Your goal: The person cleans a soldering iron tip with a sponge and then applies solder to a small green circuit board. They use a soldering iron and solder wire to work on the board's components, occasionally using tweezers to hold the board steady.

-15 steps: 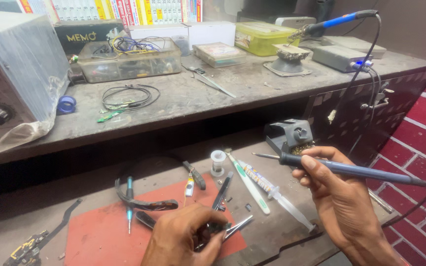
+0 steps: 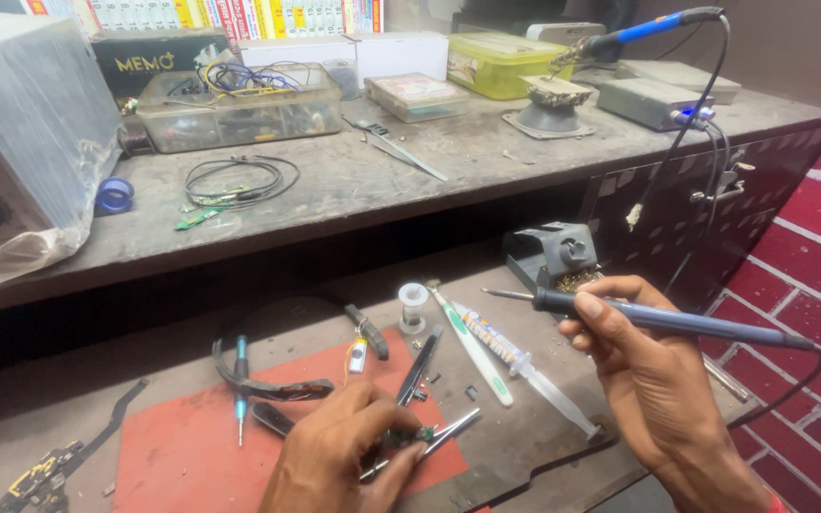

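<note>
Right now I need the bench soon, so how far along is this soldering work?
Set up: tools lie out around the red mat, and the solder spool stands nearby. In hand: the right hand holds the soldering iron, its tip in the air, while the left hand pinches a small green part with tweezers. Left: the tip is not yet on the part.

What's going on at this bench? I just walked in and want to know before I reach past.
A person sits at a cluttered electronics bench. The right hand holds a blue-handled soldering iron raised above the work, tip pointing left, near its black stand. The left hand pinches tweezers gripping a small green circuit part over a red mat. A toothbrush, a syringe and a small solder spool lie between the hands.
</note>
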